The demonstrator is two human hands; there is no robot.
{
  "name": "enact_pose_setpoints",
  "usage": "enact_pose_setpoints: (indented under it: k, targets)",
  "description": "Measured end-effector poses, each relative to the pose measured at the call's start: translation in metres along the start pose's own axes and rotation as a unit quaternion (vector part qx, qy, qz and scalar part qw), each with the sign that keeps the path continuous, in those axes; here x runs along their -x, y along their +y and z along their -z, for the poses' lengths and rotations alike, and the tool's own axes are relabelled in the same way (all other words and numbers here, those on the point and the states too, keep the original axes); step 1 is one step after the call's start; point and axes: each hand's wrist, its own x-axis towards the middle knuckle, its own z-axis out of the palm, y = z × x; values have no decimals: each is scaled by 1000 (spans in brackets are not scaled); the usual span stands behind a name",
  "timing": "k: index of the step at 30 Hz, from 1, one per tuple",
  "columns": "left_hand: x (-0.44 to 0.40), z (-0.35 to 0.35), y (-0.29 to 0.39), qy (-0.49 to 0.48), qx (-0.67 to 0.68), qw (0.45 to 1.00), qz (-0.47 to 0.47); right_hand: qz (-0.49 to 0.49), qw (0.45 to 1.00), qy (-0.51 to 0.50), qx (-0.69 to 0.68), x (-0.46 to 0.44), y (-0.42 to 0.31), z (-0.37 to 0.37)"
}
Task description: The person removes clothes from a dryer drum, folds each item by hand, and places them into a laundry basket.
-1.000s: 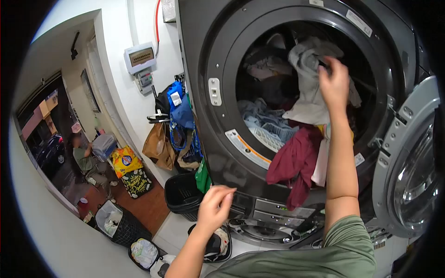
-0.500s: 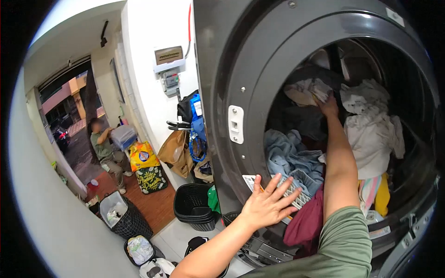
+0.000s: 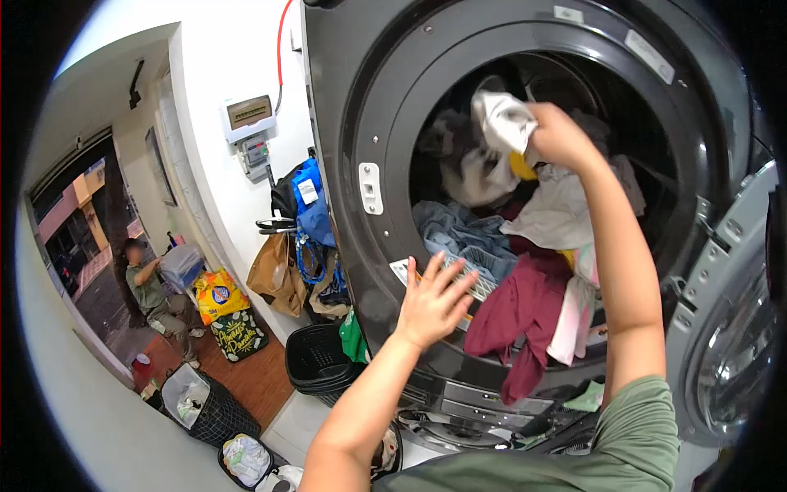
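A dark front-loading machine [image 3: 348, 148] stands with its round opening full of clothes. My right hand [image 3: 559, 138] is closed on a white garment [image 3: 502, 119], lifted within the opening; a yellow patch shows below it, and motion blurs the hanging cloth. Fingers spread, my left hand [image 3: 434, 305] rests at the opening's lower left rim, beside a pale grille [image 3: 484, 287]. Light blue clothing [image 3: 463, 238] lies inside just above that hand. A maroon garment [image 3: 520, 312] and a pink-and-white striped cloth [image 3: 571, 324] hang over the lower lip. More white clothing [image 3: 557, 211] lies behind them.
The machine's round door [image 3: 730, 320] stands open at the right. Black baskets [image 3: 316, 361] sit on the floor at the left, near a laundry hamper [image 3: 201, 410]. Bags [image 3: 279, 275] hang on the wall. Another person [image 3: 152, 295] sits by the doorway.
My right hand has come up and outward from deep in the drum with the white garment. The maroon garment and striped cloth now hang further over the lip. My left hand stays spread at the rim.
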Motion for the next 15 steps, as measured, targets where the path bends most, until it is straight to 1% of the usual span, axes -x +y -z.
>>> enact_pose_setpoints:
  k: [1,2,3,4,5,6,7,8,9,10,11,12,13,14,15]
  targets:
    - [-2,4,2,14,46,999,24,36,996,23,-80,31,-27,-4]
    - [-7,9,13,131,148,979,48,104,987,35,-120,63,-50,-6]
    - [-13,18,24,182,185,965,41,110,977,-22,-181,104,-83,-8]
    - [-20,25,36,231,223,946,35,215,967,-84,-105,148,-94,-12]
    - [-23,31,47,227,249,941,27,110,949,-184,-232,196,-134,-20]
    - [-17,28,48,160,259,953,0,175,880,-275,-345,223,-150,-29]
    - [-10,18,41,42,263,963,-36,166,846,-354,-364,243,-166,-28]
    - [15,17,47,-83,246,962,-87,153,843,-395,-333,255,-175,-20]
    - [27,52,76,-185,220,951,-118,169,866,-331,-336,263,-172,-8]
    - [44,69,91,-171,252,947,-98,125,913,-238,-307,273,-164,11]
    - [62,82,101,-158,284,943,-77,68,948,-121,-285,284,-148,29]
    - [82,98,104,-168,344,923,-37,2,955,64,-289,296,-123,43]
    - [97,116,100,-178,402,898,3,-52,919,257,-296,307,-94,52]
    - [103,144,93,-174,403,898,38,-65,877,390,-275,311,-78,64]
    - [107,169,82,-172,402,897,73,-63,869,434,-229,308,-76,69]
